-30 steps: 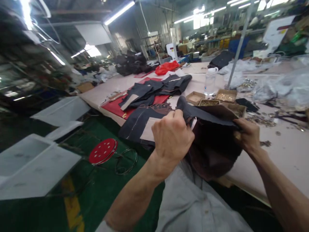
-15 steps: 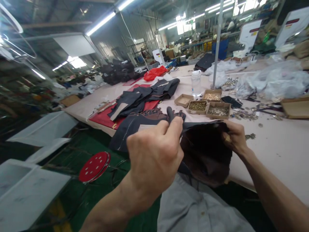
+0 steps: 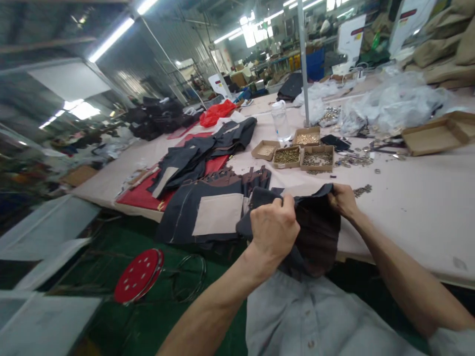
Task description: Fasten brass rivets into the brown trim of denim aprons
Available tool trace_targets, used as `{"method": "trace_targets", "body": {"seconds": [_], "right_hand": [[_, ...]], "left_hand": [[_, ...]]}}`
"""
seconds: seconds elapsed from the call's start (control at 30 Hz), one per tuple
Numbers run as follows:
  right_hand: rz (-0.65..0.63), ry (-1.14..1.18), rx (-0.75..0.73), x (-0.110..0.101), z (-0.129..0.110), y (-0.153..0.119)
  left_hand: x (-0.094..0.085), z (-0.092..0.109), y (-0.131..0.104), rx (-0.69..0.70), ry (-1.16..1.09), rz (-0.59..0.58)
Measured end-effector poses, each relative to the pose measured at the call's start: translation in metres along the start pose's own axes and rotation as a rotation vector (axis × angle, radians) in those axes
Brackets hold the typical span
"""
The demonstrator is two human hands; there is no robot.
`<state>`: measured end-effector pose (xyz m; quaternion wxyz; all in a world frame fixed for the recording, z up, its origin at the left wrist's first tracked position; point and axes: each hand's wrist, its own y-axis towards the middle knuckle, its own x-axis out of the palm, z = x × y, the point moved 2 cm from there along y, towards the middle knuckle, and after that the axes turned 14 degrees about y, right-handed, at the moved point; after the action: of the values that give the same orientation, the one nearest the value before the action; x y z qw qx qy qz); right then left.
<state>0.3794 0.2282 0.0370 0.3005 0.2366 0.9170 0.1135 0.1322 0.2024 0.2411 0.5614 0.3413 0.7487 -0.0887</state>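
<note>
A dark fabric piece [image 3: 319, 237] with a brown inner side hangs between my two hands at the table's front edge. My left hand [image 3: 274, 230] is closed on its near left part, knuckles up. At the upper right corner, my right hand [image 3: 343, 200] pinches the edge between thumb and fingers. Just left of it, a stack of dark cut pieces [image 3: 181, 207] with brown edges overhangs the table, a beige patch [image 3: 218, 213] on top.
Cardboard trays of small metal parts [image 3: 317, 158] stand beyond my hands, near a clear plastic jug [image 3: 281, 121] and a metal pole [image 3: 304, 64]. More dark pieces lie on a red sheet [image 3: 139, 198]. A red stool [image 3: 139, 274] stands below left. Plastic bags [image 3: 393, 99] lie at right.
My left hand has moved away from my face, down toward the fabric piece. More of the beige patch shows now. The view has shifted right, and both hands keep hold of the fabric.
</note>
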Motion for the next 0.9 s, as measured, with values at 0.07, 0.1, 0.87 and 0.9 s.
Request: {"method": "trace_targets", "body": {"seconds": [0.07,0.1,0.87,0.9], "right_hand": [[0.059,-0.16,0.045,-0.006,0.007,-0.006],[0.114,-0.232,0.043,-0.009,0.005,-0.011],[-0.09,-0.014,0.331,0.046,0.019,-0.031],[-0.099,0.02,0.318,0.046,0.02,-0.026]], "left_hand": [[0.024,0.007,0.004,-0.032,-0.06,-0.065],[0.032,0.009,0.006,-0.049,-0.086,-0.084],[0.141,0.017,0.039,0.565,-0.607,0.309],[0.144,0.021,0.038,0.71,-0.617,0.264]]}}
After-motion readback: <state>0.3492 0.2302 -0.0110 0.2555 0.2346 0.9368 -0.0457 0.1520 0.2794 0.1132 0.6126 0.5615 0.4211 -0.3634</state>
